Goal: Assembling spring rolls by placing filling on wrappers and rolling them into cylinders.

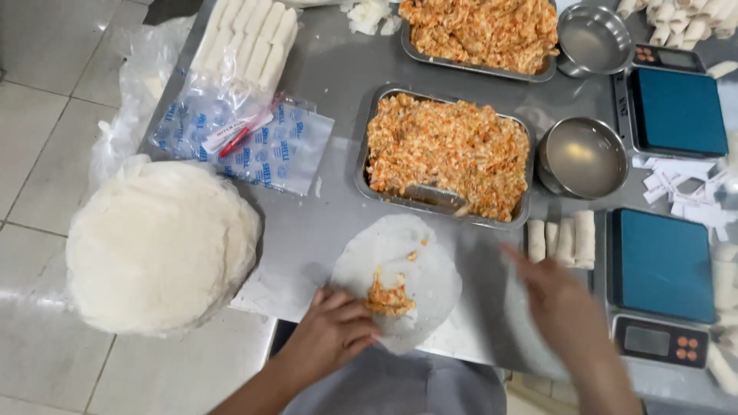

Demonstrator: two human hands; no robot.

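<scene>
Left hand (pixel 332 330) lies nearest, fingers curled over the near edge of the wrapper (pixel 400 280), gripping it beside the filling (pixel 389 296).

1. Wrapper position: flat on the table (pixel 323 84), in front of the tray (pixel 446 154).
2. Right hand (pixel 557 296): blurred, in the air between wrapper and rolls (pixel 563 240). I cannot tell whether its fingers are open or closed.
3. Risk: the sheet looks thin; a hard pull by my left fingers could tear it.
4. Risk: filling sits near the front edge; a loose fold could spill it.
5. Risk: the wrapper overhangs the table edge and could slip off.
</scene>
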